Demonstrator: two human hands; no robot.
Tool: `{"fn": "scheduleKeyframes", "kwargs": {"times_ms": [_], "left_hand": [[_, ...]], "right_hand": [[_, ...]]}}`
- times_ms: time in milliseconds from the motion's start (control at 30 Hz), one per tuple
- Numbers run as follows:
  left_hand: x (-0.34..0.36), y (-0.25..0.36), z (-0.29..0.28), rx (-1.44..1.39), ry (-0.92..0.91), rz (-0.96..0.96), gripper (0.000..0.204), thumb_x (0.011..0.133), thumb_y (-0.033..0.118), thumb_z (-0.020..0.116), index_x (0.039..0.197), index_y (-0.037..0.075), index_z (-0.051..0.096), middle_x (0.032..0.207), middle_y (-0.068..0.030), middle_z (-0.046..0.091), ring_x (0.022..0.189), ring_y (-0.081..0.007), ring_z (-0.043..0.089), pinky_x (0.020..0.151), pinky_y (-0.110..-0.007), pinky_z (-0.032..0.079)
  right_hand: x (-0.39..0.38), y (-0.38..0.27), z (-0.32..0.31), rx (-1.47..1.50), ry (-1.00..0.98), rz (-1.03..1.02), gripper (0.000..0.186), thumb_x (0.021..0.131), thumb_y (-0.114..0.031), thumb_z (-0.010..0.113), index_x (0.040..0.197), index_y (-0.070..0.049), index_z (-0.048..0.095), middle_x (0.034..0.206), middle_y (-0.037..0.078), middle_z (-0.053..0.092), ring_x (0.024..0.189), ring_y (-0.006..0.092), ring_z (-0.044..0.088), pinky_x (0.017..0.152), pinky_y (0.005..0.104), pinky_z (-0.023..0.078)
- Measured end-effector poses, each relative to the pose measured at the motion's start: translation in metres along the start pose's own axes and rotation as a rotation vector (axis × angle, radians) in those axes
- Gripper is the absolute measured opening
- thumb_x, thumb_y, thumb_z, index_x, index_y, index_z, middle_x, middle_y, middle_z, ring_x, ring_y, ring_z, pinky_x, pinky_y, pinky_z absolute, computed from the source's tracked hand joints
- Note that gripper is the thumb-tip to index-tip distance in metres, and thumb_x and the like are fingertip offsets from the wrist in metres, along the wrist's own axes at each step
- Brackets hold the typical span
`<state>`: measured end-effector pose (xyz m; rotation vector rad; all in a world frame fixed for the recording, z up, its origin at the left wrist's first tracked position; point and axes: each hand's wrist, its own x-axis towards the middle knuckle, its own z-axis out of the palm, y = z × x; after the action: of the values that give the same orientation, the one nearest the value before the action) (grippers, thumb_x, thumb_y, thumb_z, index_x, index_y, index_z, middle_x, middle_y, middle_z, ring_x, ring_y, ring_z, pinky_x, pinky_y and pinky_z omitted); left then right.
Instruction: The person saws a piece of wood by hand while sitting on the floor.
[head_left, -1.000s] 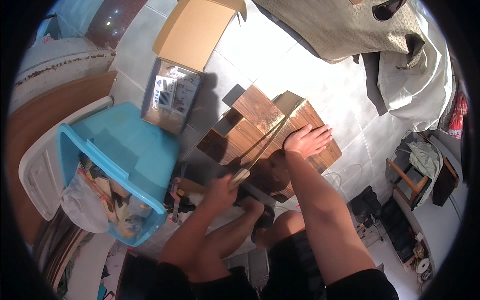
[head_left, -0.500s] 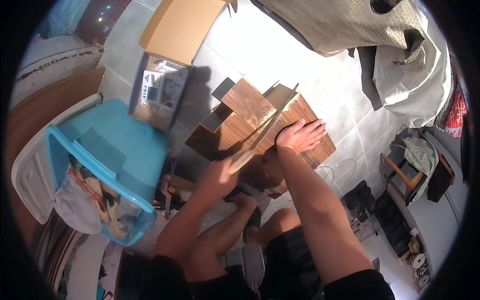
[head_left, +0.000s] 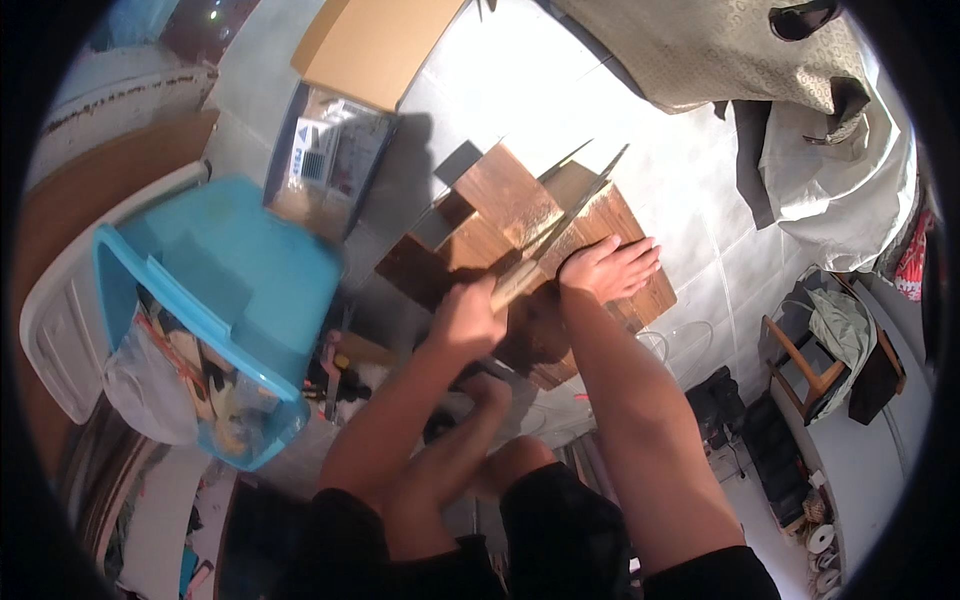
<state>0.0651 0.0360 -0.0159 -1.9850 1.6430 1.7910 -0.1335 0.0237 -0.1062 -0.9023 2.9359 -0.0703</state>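
Observation:
My left hand (head_left: 468, 318) is closed round the pale handle of a hand saw (head_left: 566, 226). The saw's thin blade slants up to the right across brown wood-grain boards (head_left: 508, 197). Sawdust-like flecks lie on the boards beside the blade. Flat on the boards, just right of the saw, rests my right hand (head_left: 608, 270) with its fingers stretched out. The lower part of the boards is in shadow, and what supports them is hard to make out.
A blue plastic bin (head_left: 240, 260) with bags and tools stands at the left. Behind it is an open cardboard box (head_left: 375, 50). Patterned fabric (head_left: 720, 60) lies at the upper right, above a wooden-armed chair (head_left: 810, 365). Grey tiles (head_left: 700, 215) cover the floor.
My left hand has pushed the saw forward and to the right along the boards. My right hand stays flat on them. The whole view has shifted slightly.

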Motion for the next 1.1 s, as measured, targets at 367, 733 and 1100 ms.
{"fn": "scheduleKeyframes", "kwargs": {"times_ms": [367, 733, 1100], "left_hand": [[0.008, 0.001, 0.010, 0.137, 0.011, -0.008, 0.020, 0.085, 0.018, 0.069, 0.096, 0.001, 0.065, 0.085, -0.0278, 0.069, 0.086, -0.0505, 0.067, 0.076, -0.056, 0.056], [0.009, 0.011, 0.002, 0.203, 0.043, 0.051, 0.022, 0.089, 0.014, 0.068, 0.107, 0.001, 0.069, 0.088, -0.0272, 0.070, 0.088, -0.0500, 0.067, 0.077, -0.052, 0.055], [0.011, 0.023, 0.000, 0.127, 0.003, 0.091, 0.012, 0.089, 0.011, 0.066, 0.092, 0.000, 0.064, 0.083, -0.0278, 0.068, 0.086, -0.0516, 0.065, 0.074, -0.056, 0.053]], "right_hand": [[0.000, -0.008, -0.007, -0.013, -0.059, 0.026, 0.069, 0.106, -0.038, 0.037, 0.163, -0.003, 0.020, 0.170, 0.021, 0.017, 0.157, 0.0417, 0.013, 0.126, 0.0577, 0.010], [0.000, -0.010, -0.012, 0.012, -0.085, 0.039, 0.072, 0.104, -0.040, 0.034, 0.163, -0.001, 0.019, 0.170, 0.023, 0.016, 0.158, 0.0430, 0.008, 0.127, 0.0577, 0.006], [0.005, -0.011, -0.016, 0.023, -0.074, 0.040, 0.071, 0.105, -0.039, 0.035, 0.162, -0.001, 0.020, 0.170, 0.022, 0.016, 0.158, 0.0426, 0.007, 0.127, 0.0573, 0.007]]}}
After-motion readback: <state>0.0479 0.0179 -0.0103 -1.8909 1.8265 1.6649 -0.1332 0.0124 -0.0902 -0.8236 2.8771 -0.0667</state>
